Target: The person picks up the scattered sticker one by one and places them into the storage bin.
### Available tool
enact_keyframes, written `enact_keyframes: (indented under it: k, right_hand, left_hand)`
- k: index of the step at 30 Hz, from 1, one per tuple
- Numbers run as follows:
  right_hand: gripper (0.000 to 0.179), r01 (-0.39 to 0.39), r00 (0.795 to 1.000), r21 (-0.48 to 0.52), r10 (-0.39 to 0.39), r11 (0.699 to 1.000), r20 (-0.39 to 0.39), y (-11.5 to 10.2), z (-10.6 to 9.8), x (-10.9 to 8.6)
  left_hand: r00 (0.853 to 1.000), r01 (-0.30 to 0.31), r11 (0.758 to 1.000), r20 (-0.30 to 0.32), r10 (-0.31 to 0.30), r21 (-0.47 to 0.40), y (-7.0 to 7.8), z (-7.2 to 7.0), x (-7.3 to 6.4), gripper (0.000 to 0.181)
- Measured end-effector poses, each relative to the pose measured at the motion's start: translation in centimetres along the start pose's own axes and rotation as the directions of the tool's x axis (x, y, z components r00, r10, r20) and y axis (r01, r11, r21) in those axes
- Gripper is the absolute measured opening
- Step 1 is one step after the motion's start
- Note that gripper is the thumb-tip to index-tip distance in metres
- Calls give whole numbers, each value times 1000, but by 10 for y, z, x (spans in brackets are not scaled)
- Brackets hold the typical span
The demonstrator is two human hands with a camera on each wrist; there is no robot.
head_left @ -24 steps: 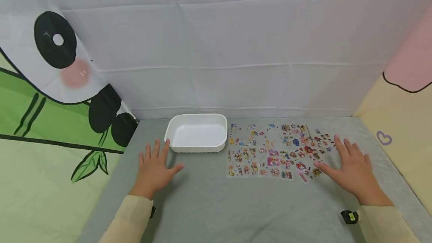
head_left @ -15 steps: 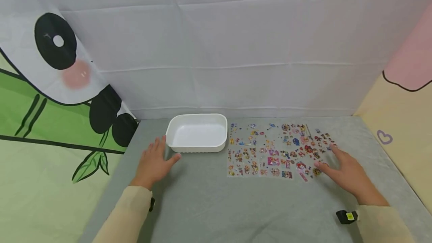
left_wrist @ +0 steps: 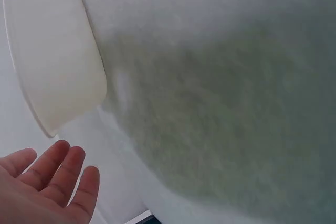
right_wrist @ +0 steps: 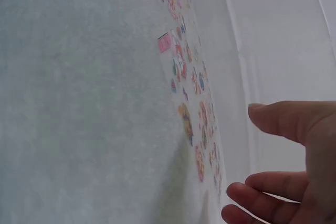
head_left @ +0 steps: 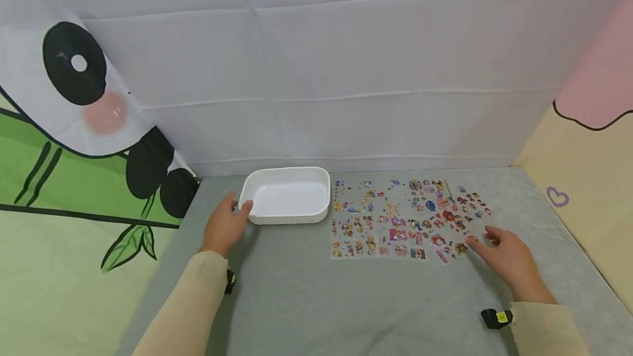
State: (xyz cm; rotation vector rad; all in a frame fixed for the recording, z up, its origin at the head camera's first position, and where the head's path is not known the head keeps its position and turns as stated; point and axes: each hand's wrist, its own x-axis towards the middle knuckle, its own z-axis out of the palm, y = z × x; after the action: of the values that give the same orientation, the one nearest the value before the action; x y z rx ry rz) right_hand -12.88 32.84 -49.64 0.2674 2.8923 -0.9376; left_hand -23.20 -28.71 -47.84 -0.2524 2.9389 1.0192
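Note:
A white plastic tray (head_left: 289, 217) stands at the back of the table. My left hand (head_left: 223, 227) is at its left end, with relaxed fingers close to the rim. In the left wrist view, the fingertips (left_wrist: 63, 150) lie just short of the tray corner (left_wrist: 86, 85), with a small gap. Clear sticker sheets (head_left: 398, 234) printed with small colourful cartoon figures lie flat, side by side, right of the tray. Near their right edge hovers my right hand (head_left: 509, 260), thumb and fingers apart. The right wrist view shows nothing between them, with the stickers (right_wrist: 180, 61) beyond.
A grey cloth covers the table (head_left: 346, 312). Behind it hangs a creased white sheet (head_left: 316, 70). Printed cloths flank the table, one with a panda design (head_left: 74, 125) at left and a yellow and pink one (head_left: 588, 180) at right. A black wrist camera (head_left: 496, 318) sits at the right cuff.
Both hands have gone from spread fingers to more relaxed, bent ones. The left hand has moved up to the tray's end; the right has drawn slightly left. Tray and sticker sheets stay put.

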Motion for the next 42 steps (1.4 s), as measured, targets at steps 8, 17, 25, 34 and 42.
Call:
enact_keyframes:
  k: [8, 17, 25, 34, 42]
  right_hand:
    - [88, -57, 998, -27, 58, 998, 25, 2, 6, 8]
    - [81, -53, 998, -85, 56, 995, 32, 0, 10, 15]
    - [78, -58, 998, -109, 60, 992, 12, -4, 14, 19]
    - [76, -80, 997, -117, 80, 990, -4, -8, 16, 19]
    - [73, -90, 996, -107, 91, 990, 2, -9, 15, 17]
  left_hand:
    - [997, 52, 997, -45, -55, -63, 4, 11, 23, 72]
    - [984, 167, 970, -27, -175, -178, 0, 14, 36, 57]
    - [981, 193, 957, 22, -193, -218, 0, 14, 42, 55]
    - [981, 155, 972, -90, -173, -179, 2, 25, 43, 47]
    - [978, 162, 972, -104, -181, -170, 4, 27, 43, 47]
